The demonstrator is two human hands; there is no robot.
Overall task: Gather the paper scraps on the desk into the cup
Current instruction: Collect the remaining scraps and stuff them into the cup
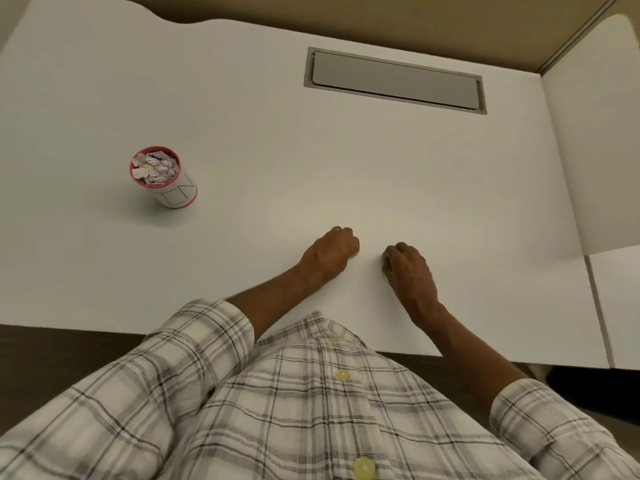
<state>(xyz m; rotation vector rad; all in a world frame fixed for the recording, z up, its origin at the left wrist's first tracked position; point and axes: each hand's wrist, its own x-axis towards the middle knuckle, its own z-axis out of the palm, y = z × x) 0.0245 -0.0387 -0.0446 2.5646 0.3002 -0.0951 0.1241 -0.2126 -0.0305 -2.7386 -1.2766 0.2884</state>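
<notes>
Cup [162, 176] upright on the white desk [381, 174], far left, well apart from both hands — pink rim, white wall with lettering, packed to the brim with crumpled paper scraps [155, 166]. Left hand [330, 252] and right hand [408, 268] rest knuckles-up on the desk near the front edge, close together but not touching. Both have fingers curled under into loose fists; can't tell if either holds anything. Grey cable hatch [394, 79] set into the desk at the back. Plaid shirt sleeves [207, 341] rolled up above the forearms.
</notes>
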